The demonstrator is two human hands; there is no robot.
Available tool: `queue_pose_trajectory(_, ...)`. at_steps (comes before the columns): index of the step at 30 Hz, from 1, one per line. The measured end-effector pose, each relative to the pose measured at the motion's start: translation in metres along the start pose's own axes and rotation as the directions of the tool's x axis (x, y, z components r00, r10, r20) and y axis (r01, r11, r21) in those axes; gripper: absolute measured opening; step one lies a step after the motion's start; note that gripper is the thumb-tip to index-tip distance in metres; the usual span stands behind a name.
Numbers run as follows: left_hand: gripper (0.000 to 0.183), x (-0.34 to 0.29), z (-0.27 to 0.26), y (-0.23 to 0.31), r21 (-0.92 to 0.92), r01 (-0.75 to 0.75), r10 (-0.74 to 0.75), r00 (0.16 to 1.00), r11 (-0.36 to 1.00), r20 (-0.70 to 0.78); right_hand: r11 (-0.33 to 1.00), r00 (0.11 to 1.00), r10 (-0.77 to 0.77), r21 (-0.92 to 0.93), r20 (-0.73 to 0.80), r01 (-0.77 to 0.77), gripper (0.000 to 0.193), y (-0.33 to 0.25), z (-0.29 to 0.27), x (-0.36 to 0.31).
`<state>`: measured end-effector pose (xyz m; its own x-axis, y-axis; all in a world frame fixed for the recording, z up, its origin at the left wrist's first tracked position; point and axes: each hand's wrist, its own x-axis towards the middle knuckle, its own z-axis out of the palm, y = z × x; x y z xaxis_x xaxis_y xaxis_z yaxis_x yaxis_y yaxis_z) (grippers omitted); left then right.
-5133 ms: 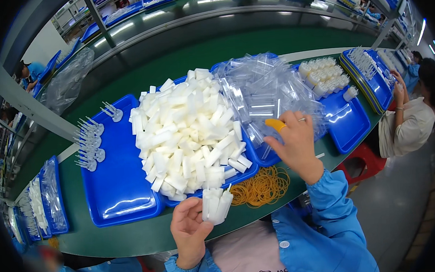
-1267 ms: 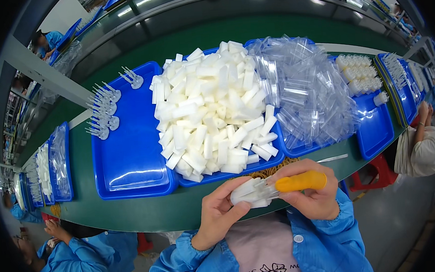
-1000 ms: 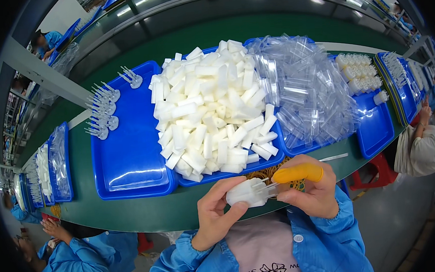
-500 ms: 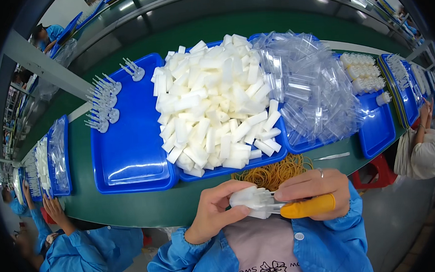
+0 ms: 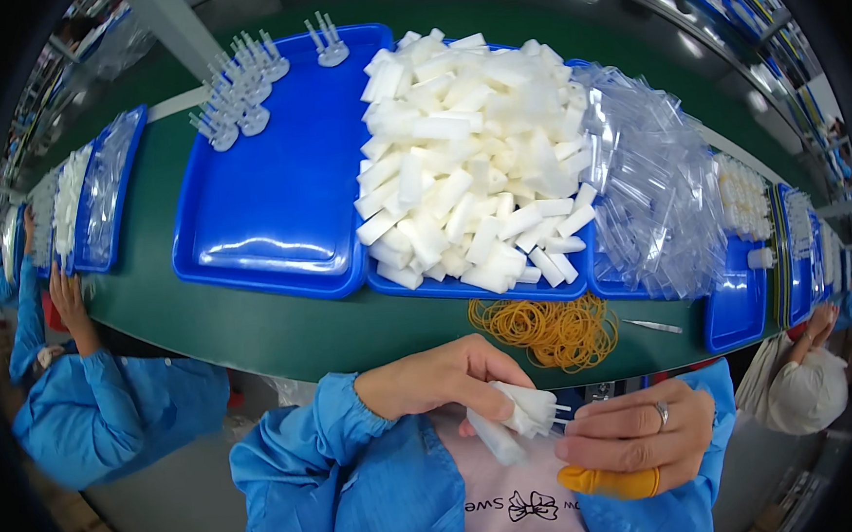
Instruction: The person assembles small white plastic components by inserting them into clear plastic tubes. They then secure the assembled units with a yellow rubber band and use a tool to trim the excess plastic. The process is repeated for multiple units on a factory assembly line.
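My left hand is closed around a white foam piece, with thin clear and white prongs sticking out toward the right. A second white block-like part hangs tilted below it, under my fingers. Close by the prong tips is my right hand, its fingers drawn together; it wears a ring and a yellow finger cot. Whatever lies between its fingertips is hidden. Just beyond my hands, a pile of tan rubber bands lies on the green table.
White foam blocks heap over a blue tray. Left of it, another blue tray holds clear pronged parts at its far edge. Clear plastic tubes fill the right tray. Tweezers lie nearby. Co-workers sit on both sides.
The view has shifted, so the trays appear higher and turned. My left hand has tilted the foam piece downward. My right fingers have drawn back from around the prongs to their tips.
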<state>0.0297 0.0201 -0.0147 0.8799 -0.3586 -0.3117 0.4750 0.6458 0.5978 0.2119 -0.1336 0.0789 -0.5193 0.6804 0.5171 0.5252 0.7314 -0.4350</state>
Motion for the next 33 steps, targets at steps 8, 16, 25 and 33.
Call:
queue_pose_trajectory(8,0.046,0.008,-0.011,-0.021,-0.181,0.067,-0.042,0.990,0.981,0.137,1.000,0.997,0.021,0.012,0.068,-0.022,0.016,0.001,-0.005,0.020)
queue_pose_trajectory(16,0.047,-0.006,0.009,-0.026,-0.060,-0.406,0.380,0.890,0.912,-0.254,0.828,0.806,0.550,0.019,-0.221,-0.560,0.021,0.006,0.013,0.003)
queue_pose_trajectory(25,0.041,-0.013,0.015,-0.043,0.483,-0.623,0.787,0.453,0.615,-0.419,0.649,0.546,0.757,0.510,-0.358,-0.565,0.034,0.013,0.042,-0.010)
queue_pose_trajectory(33,0.040,-0.013,0.011,-0.046,0.736,-0.491,0.882,0.319,0.466,-0.346,0.501,0.284,0.860,0.811,-0.424,-0.304,0.038,0.018,0.079,-0.017)
